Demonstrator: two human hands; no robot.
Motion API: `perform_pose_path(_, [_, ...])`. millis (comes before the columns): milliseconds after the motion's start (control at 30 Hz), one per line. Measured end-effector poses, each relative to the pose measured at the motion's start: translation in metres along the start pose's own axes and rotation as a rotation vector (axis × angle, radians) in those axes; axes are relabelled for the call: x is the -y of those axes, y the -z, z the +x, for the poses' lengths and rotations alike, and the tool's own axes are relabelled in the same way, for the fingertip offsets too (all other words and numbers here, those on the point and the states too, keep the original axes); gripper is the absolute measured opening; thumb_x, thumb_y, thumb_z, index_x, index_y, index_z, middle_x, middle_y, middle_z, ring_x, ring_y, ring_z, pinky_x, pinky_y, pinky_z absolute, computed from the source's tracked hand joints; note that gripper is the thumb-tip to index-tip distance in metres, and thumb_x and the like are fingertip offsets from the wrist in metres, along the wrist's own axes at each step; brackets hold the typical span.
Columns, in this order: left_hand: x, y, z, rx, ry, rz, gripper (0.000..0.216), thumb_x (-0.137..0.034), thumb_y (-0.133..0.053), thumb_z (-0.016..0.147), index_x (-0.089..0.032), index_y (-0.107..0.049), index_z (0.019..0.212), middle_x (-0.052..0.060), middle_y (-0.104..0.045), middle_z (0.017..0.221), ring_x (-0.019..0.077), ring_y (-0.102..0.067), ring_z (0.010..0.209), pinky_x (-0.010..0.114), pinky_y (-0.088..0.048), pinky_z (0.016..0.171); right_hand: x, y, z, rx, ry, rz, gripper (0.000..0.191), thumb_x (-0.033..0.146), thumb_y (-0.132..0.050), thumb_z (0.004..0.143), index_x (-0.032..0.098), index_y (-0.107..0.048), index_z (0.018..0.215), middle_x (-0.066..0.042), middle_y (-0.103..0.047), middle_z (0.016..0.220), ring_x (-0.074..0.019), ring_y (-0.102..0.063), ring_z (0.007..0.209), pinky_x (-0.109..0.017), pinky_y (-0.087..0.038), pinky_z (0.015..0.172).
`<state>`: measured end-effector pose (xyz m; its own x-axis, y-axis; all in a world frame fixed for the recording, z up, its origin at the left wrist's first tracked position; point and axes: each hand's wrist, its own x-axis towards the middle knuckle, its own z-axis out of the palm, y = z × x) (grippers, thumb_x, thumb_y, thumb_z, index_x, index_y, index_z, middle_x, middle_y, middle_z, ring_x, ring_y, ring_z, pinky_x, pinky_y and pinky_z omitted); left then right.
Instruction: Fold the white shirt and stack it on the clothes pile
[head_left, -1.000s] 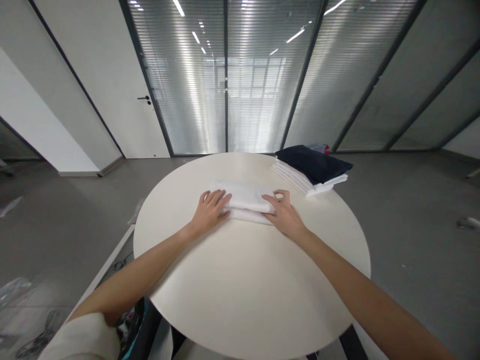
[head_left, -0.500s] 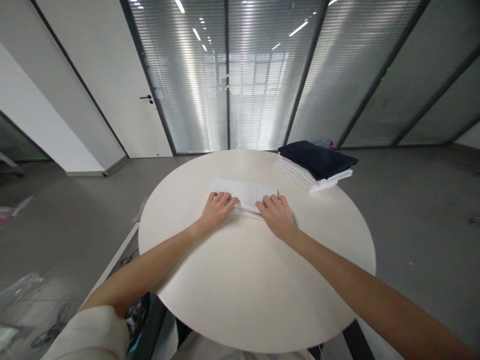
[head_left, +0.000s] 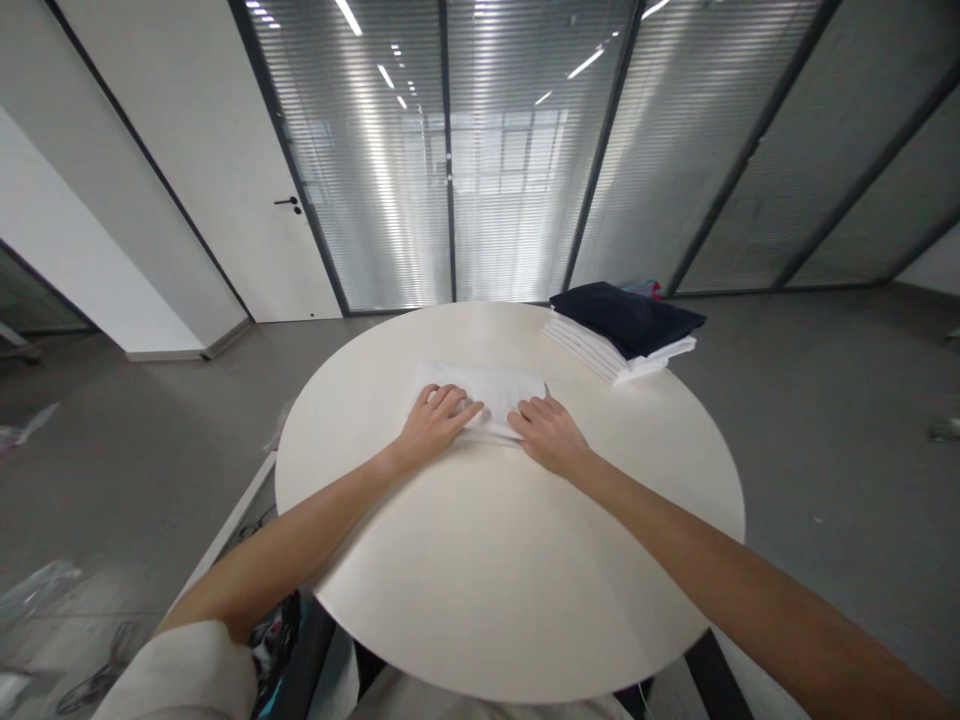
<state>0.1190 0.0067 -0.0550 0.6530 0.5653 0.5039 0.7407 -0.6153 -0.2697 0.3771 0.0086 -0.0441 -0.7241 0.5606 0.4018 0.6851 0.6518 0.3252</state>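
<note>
A folded white cloth (head_left: 491, 385) lies flat near the middle of the round white table (head_left: 480, 560). My left hand (head_left: 435, 425) rests palm down on the cloth's near left edge, fingers spread over it. My right hand (head_left: 547, 435) lies palm down on the near right edge, fingers pointing left toward the other hand. Both hands press on the cloth; neither grips it.
A stack of folded clothes (head_left: 619, 335), white ones below and a dark navy one on top, sits at the table's far right. Behind the table stand glass walls with blinds and a white door (head_left: 225, 170). Grey floor surrounds the table.
Both hands slid from the cloth's outer ends toward its near edge and closer together. The cloth now looks flatter.
</note>
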Motion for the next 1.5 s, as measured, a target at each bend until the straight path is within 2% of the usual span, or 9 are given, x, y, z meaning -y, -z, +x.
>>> perform_pose_path(167, [0.0,0.01,0.001,0.086,0.015,-0.093,0.05,-0.008,-0.054,0.09,-0.024,-0.055,0.138,0.012,-0.058,0.136,0.032,-0.046,0.137,0.047,-0.037,0.107,-0.006,0.01,-0.002,0.11,0.021,0.091,0.011,0.012,-0.061,0.086,0.018,-0.066,0.095,-0.009,-0.066,0.094,-0.024,-0.057,0.089,-0.036,-0.036,0.082])
perform_pose_path(400, [0.033,0.036,0.036,0.111,0.213,-0.449,0.032,-0.038,-0.049,0.101,-0.018,-0.065,0.121,0.009,-0.07,0.119,0.0221,-0.067,0.106,0.034,-0.051,0.094,-0.021,0.025,0.022,0.051,-0.189,0.528,0.024,0.032,-0.049,0.1,0.019,-0.064,0.086,-0.004,-0.066,0.085,-0.0191,-0.06,0.083,-0.031,-0.042,0.081])
perform_pose_path(567, [0.048,0.003,0.065,0.085,0.365,-0.285,0.035,-0.026,-0.044,0.101,-0.012,-0.063,0.128,0.017,-0.056,0.144,0.0288,-0.044,0.142,0.047,-0.036,0.115,-0.013,0.003,0.068,0.011,-0.398,0.475,0.038,0.036,-0.038,0.105,0.016,-0.06,0.128,-0.015,-0.062,0.132,-0.0269,-0.055,0.123,-0.041,-0.039,0.104])
perform_pose_path(833, [0.047,-0.034,0.041,0.505,0.568,-0.389,0.069,-0.062,-0.029,0.101,-0.021,-0.034,0.156,0.013,-0.031,0.163,0.0301,-0.023,0.153,0.055,-0.018,0.122,-0.011,-0.034,0.054,0.378,-0.422,0.376,0.078,0.067,-0.023,0.1,0.014,-0.031,0.158,-0.016,-0.028,0.164,-0.0283,-0.023,0.152,-0.047,-0.015,0.123])
perform_pose_path(933, [0.054,-0.04,0.031,0.462,0.593,-0.456,0.074,-0.066,-0.032,0.099,-0.018,-0.036,0.155,0.013,-0.028,0.164,0.0308,-0.018,0.154,0.053,-0.017,0.123,-0.024,-0.035,0.036,0.367,-0.505,0.394,0.081,0.069,-0.021,0.099,0.015,-0.031,0.158,-0.014,-0.026,0.165,-0.0288,-0.023,0.152,-0.049,-0.018,0.123])
perform_pose_path(1100, [0.063,-0.028,0.015,0.186,0.679,-0.49,0.053,-0.055,-0.043,0.1,-0.021,-0.057,0.137,0.011,-0.057,0.145,0.0297,-0.042,0.143,0.049,-0.03,0.119,-0.049,-0.035,0.015,0.33,-0.78,0.381,0.081,0.067,-0.018,0.099,0.009,-0.043,0.15,-0.018,-0.035,0.16,-0.0348,-0.025,0.15,-0.049,-0.021,0.121])
perform_pose_path(1267, [0.056,0.018,0.009,0.106,0.388,-0.521,0.056,-0.054,-0.068,0.087,-0.031,-0.057,0.137,0.008,-0.056,0.14,0.0305,-0.047,0.134,0.05,-0.036,0.115,-0.058,-0.04,0.012,0.393,-0.788,0.46,0.076,0.072,-0.024,0.097,0.016,-0.062,0.132,-0.014,-0.042,0.155,-0.0392,-0.02,0.15,-0.056,-0.017,0.12])
perform_pose_path(1367, [0.04,0.032,0.009,0.246,0.098,-0.528,0.073,-0.049,-0.08,0.077,-0.03,-0.053,0.142,0.011,-0.048,0.146,0.0338,-0.041,0.136,0.05,-0.035,0.115,-0.056,-0.043,0.014,0.315,-0.755,0.511,0.065,0.067,-0.037,0.096,0.015,-0.063,0.126,-0.017,-0.052,0.145,-0.0376,-0.03,0.146,-0.052,-0.024,0.118])
perform_pose_path(1500, [0.027,0.033,0.009,0.33,0.027,-0.454,0.073,-0.031,-0.082,0.074,-0.029,-0.053,0.141,0.011,-0.047,0.14,0.0321,-0.045,0.131,0.048,-0.037,0.11,-0.057,-0.04,0.014,0.159,-0.842,0.663,0.053,0.063,-0.055,0.089,0.018,-0.059,0.118,-0.016,-0.063,0.122,-0.0343,-0.052,0.125,-0.051,-0.038,0.108])
